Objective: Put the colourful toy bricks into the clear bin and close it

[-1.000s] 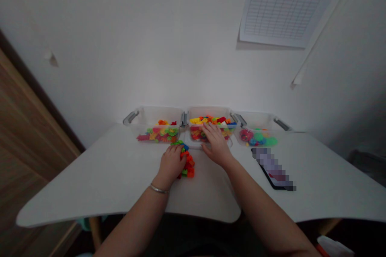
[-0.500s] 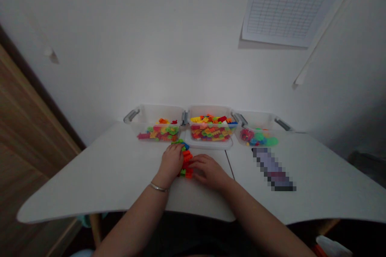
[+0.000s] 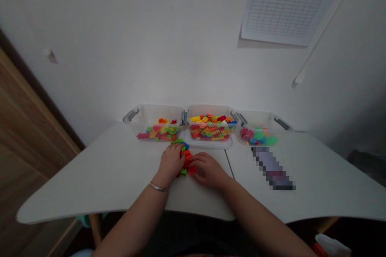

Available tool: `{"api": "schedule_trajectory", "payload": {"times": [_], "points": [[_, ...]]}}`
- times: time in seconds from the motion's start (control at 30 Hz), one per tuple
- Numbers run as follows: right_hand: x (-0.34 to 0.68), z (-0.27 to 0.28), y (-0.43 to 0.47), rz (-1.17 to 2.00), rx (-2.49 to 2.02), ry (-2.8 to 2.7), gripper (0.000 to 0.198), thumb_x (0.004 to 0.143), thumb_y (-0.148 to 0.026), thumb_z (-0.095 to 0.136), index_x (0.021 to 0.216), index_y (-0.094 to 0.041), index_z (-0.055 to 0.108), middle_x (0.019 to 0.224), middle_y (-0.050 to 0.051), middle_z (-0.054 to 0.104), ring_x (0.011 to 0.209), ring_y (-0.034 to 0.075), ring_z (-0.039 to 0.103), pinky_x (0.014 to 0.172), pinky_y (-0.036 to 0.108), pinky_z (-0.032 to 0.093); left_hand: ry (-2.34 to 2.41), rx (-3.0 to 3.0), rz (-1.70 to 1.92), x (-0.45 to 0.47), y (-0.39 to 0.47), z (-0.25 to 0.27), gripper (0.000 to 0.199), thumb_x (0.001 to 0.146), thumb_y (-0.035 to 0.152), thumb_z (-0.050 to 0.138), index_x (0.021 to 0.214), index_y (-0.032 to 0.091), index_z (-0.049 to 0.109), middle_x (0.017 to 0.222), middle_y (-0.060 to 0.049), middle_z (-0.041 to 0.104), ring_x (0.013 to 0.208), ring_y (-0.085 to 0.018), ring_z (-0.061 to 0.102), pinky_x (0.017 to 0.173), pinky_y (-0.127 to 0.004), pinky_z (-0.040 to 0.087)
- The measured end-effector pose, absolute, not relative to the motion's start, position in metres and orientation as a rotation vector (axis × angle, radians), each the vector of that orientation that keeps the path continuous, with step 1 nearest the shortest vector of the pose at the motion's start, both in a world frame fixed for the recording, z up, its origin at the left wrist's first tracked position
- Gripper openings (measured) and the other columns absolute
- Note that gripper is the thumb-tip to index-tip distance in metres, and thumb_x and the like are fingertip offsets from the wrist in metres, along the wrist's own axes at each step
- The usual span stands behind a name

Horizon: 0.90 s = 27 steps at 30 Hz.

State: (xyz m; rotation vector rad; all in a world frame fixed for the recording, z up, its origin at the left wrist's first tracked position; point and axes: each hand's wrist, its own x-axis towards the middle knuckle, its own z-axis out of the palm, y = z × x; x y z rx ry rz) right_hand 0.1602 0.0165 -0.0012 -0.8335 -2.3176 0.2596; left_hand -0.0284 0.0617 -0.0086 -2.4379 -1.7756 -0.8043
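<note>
My left hand (image 3: pixel 170 163) is wrapped over the left side of a colourful toy-brick build (image 3: pixel 187 160). The build lies on the table, with green and blue bricks at its far end, orange-red ones in the middle and a green one at the near end. Part of it is hidden under my left fingers. My right hand (image 3: pixel 209 172) is closed at the build's right side, thumb and fingers around a small red brick (image 3: pixel 192 171) beside the near end. Whether this brick touches the build, I cannot tell.
Behind my hands stand three clear boxes: a left box (image 3: pixel 159 113) and a middle box (image 3: pixel 211 109) with bricks, and a right box (image 3: pixel 259 116) with round pieces. A pixelated phone-like object (image 3: pixel 273 168) lies on the white table (image 3: pixel 120 180), right of a dark seam.
The small red brick has shifted slightly right, with my right fingers now closer around it. My left hand has barely moved on the build.
</note>
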Motion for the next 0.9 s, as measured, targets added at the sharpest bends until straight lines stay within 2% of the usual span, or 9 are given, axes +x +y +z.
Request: {"api": "schedule_trajectory", "payload": {"times": [0.3,0.5,0.67,0.9], "points": [[0.169,-0.008,0.021,0.26,-1.112,-2.216,0.035,0.073,-0.008,0.058,0.105,-0.018,0.065,0.114,0.01,0.068,0.111,0.024,0.058,0.103,0.044,0.047,-1.816,-2.454,-0.791,-0.028,0.059,-0.004,0.037,0.085,0.016,0.054,0.121,0.014,0.065,0.126,-0.013,0.067,0.121,-0.027,0.058,0.109,-0.04,0.043],[0.171,-0.015,0.026,0.245,-1.215,-2.16,0.031,0.078,-0.011,0.059,0.107,-0.018,0.064,0.113,0.01,0.067,0.109,0.024,0.059,0.101,0.044,0.047,-1.814,-2.468,-0.784,-0.029,0.058,-0.003,0.037,0.085,0.016,0.053,0.12,0.012,0.065,0.125,-0.014,0.067,0.12,-0.027,0.058,0.108,-0.039,0.043],[0.174,-0.014,0.029,0.237,-1.256,-2.132,0.024,0.079,-0.013,0.06,0.101,-0.017,0.066,0.105,0.01,0.069,0.103,0.024,0.06,0.096,0.042,0.05,-1.808,-2.448,-0.777,-0.028,0.059,-0.004,0.036,0.085,0.017,0.055,0.12,0.014,0.065,0.125,-0.013,0.067,0.121,-0.026,0.058,0.109,-0.038,0.042],[0.187,-0.002,0.045,0.032,-1.161,-1.763,0.028,0.079,-0.019,0.056,0.106,-0.02,0.063,0.105,0.011,0.069,0.099,0.026,0.063,0.091,0.044,0.051,-1.803,-2.469,-0.778,-0.03,0.06,-0.004,0.037,0.087,0.018,0.054,0.122,0.013,0.065,0.127,-0.014,0.067,0.122,-0.027,0.058,0.11,-0.04,0.042]]}}
